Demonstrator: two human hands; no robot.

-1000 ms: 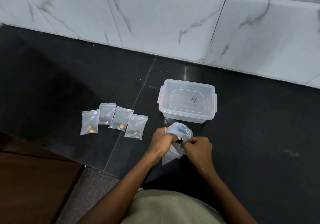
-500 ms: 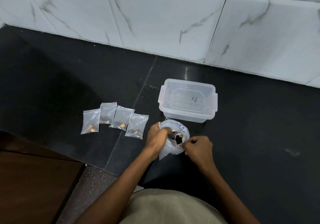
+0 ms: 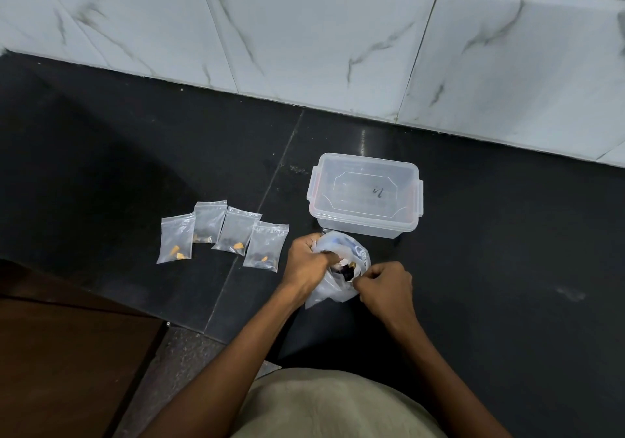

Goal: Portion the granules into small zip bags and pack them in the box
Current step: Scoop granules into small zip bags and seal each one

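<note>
A crumpled clear plastic bag (image 3: 340, 288) with dark and pale granules inside stands on the black counter just in front of the box. My left hand (image 3: 306, 261) grips the bag's left rim, fingers curled into its mouth. My right hand (image 3: 387, 285) pinches the right rim, so the mouth is held apart. Several small zip bags (image 3: 233, 231) lie flat in a row to the left, each holding a few orange and dark granules. The clear plastic box (image 3: 365, 197) sits behind the bag with its clip lid on.
White marble wall tiles (image 3: 304, 38) rise behind the black counter (image 3: 490, 251). The counter's front edge drops to a brown wooden surface (image 3: 67, 353) at lower left. My lap in pale cloth (image 3: 331, 407) fills the bottom middle.
Both hands have pulled the bag's rim wider apart, and the granules inside now show. The bag shifted slightly toward the box. Zip bags and box have not moved.
</note>
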